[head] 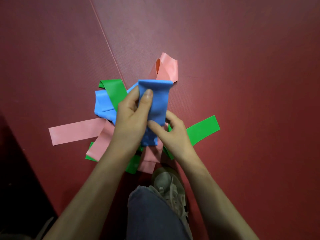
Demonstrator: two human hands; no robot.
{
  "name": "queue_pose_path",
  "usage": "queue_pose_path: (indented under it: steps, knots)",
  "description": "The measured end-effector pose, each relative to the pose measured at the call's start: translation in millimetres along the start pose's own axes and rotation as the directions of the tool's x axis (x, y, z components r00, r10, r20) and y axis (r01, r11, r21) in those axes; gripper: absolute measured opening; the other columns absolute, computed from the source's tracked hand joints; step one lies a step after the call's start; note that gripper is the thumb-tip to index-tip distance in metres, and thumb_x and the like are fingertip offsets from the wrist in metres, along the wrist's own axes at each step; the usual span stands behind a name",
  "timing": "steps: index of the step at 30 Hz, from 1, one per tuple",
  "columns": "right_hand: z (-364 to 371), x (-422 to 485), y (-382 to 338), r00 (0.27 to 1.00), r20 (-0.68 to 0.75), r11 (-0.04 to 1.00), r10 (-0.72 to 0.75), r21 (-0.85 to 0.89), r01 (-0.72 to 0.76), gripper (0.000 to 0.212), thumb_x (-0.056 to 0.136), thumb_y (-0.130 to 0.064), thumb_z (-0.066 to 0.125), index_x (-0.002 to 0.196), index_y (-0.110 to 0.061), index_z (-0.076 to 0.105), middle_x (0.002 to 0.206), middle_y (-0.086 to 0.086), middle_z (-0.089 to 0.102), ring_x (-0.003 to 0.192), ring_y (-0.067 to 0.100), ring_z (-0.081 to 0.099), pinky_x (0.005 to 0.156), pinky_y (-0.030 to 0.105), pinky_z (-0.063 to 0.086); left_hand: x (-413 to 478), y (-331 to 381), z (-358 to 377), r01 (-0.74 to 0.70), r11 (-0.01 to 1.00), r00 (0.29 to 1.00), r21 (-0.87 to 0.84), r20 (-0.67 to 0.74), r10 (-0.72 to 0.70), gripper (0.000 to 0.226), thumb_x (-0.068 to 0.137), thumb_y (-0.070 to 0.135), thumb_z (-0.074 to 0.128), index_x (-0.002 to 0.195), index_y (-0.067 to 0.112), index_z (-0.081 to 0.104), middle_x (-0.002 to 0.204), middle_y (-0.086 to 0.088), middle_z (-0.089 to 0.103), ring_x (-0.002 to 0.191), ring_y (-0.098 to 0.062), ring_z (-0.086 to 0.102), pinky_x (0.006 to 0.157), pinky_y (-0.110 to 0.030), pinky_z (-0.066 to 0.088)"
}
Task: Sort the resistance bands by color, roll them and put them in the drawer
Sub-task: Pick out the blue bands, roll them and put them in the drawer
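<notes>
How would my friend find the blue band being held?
On the red mat lies a heap of pink, green and blue bands. Above it, the left hand and right hand hold a folded blue band, the only one lifted; the rest lie on the mat.

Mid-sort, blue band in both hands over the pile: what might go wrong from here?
1. The blue band, gripped by the left hand and pinched by the right hand, hangs over the tangled pile; pulling it up may drag the pink band or green band along.
2. The shoe sits close to that pink band's end; a step there could pin it.
</notes>
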State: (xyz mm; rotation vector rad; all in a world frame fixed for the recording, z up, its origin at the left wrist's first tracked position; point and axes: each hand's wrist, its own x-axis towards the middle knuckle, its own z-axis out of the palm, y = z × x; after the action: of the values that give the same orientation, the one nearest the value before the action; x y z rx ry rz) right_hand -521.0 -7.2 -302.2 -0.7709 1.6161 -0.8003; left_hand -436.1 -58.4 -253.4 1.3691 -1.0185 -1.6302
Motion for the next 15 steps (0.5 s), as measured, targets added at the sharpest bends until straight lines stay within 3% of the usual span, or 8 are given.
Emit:
queue_pose_path:
  steps: [2, 4, 6, 8, 10, 11, 13, 15]
  knots:
    - [-2.3, -2.2, 1.1, 0.998, 0.065, 1.0, -0.01, -0.021, 0.011, 0.035, 0.075, -0.023, 0.061, 0.091, 0.007, 0.061, 0.09, 0.025, 0.065, 0.079, 0.008, 0.054, 0.074, 0.03, 0.046, 2.8, 2.3, -3.2, 0.009, 1.0, 0.999, -0.02, -0.047, -0.01, 0.02, 0.093, 0.012, 0.042, 0.078, 0.021, 0.053, 0.07, 0.009, 0.058, 0.061, 0.006, 0.053, 0.06, -0.009, 0.044]
    - [-2.0, -5.4, 4.1, 0.986, 0.148, 0.969, -0.071, -0.224, 0.104, 0.04, 0.077, -0.036, 0.057, 0.1, -0.004, 0.064, 0.107, 0.011, 0.065, 0.106, 0.012, 0.052, 0.094, 0.027, 0.039, 3.3, 3.6, -4.7, 0.038, 0.999, 0.997, -0.038, -0.064, -0.04, 0.015, 0.089, 0.019, 0.043, 0.079, 0.019, 0.054, 0.072, 0.005, 0.06, 0.067, -0.002, 0.056, 0.063, -0.015, 0.047]
    - [-1.4, -6.2, 9.7, 0.975, 0.215, 0.921, -0.058, -0.365, 0.135, 0.044, 0.075, -0.04, 0.054, 0.111, -0.017, 0.063, 0.13, 0.0, 0.055, 0.136, 0.019, 0.025, 0.111, 0.03, 0.021, 2.1, 4.3, -5.8, 0.06, 0.997, 0.997, -0.042, -0.053, -0.062, 0.013, 0.085, 0.023, 0.043, 0.081, 0.018, 0.054, 0.078, -0.005, 0.06, 0.073, -0.012, 0.058, 0.067, -0.022, 0.051]
    - [1.2, -7.0, 13.3, 0.977, 0.215, 0.919, 0.005, -0.387, 0.08, 0.045, 0.072, -0.043, 0.052, 0.107, -0.019, 0.065, 0.136, 0.003, 0.049, 0.14, 0.018, 0.018, 0.114, 0.034, 0.019, 1.2, 5.9, -7.5, 0.066, 0.997, 0.996, -0.046, -0.056, -0.068, 0.013, 0.09, 0.021, 0.044, 0.082, 0.017, 0.054, 0.076, -0.008, 0.063, 0.072, -0.017, 0.061, 0.068, -0.029, 0.053]
    - [4.5, -9.3, 18.0, 0.978, 0.206, 0.888, 0.033, -0.456, 0.066, 0.053, 0.068, -0.055, 0.047, 0.096, -0.015, 0.069, 0.124, 0.011, 0.057, 0.124, 0.021, 0.043, 0.104, 0.04, 0.036, 1.4, 7.8, -8.9, 0.064, 0.996, 0.996, -0.062, -0.065, -0.068, 0.018, 0.095, 0.013, 0.04, 0.082, 0.016, 0.053, 0.064, 0.003, 0.068, 0.061, -0.009, 0.065, 0.06, -0.024, 0.054]
    - [5.5, -12.0, 18.3, 0.978, 0.203, 0.881, 0.041, -0.469, 0.061, 0.054, 0.068, -0.057, 0.046, 0.089, -0.012, 0.069, 0.105, 0.01, 0.064, 0.104, 0.021, 0.055, 0.091, 0.041, 0.044, 2.0, 8.4, -10.3, 0.062, 0.996, 0.995, -0.069, -0.075, -0.067, 0.02, 0.095, 0.011, 0.038, 0.082, 0.016, 0.053, 0.059, 0.008, 0.068, 0.056, -0.004, 0.064, 0.055, -0.019, 0.053]
    - [9.4, -19.0, 16.4, 0.98, 0.186, 0.898, 0.077, -0.439, 0.013, 0.049, 0.07, -0.052, 0.048, 0.069, -0.005, 0.063, 0.067, 0.009, 0.056, 0.066, 0.019, 0.05, 0.066, 0.044, 0.046, 4.0, 8.7, -13.9, 0.063, 0.995, 0.992, -0.078, -0.102, -0.071, 0.021, 0.095, 0.012, 0.036, 0.082, 0.017, 0.052, 0.057, 0.012, 0.068, 0.053, -0.002, 0.064, 0.051, -0.016, 0.051]
    - [15.4, -25.1, 16.8, 0.973, 0.213, 0.914, 0.09, -0.405, 0.005, 0.05, 0.072, -0.05, 0.048, 0.059, -0.003, 0.053, 0.06, 0.011, 0.047, 0.059, 0.022, 0.042, 0.059, 0.044, 0.039, 6.1, 8.8, -18.8, 0.076, 0.993, 0.99, -0.092, -0.112, -0.086, 0.022, 0.096, 0.015, 0.035, 0.083, 0.018, 0.053, 0.059, 0.011, 0.069, 0.054, -0.004, 0.064, 0.051, -0.018, 0.052]
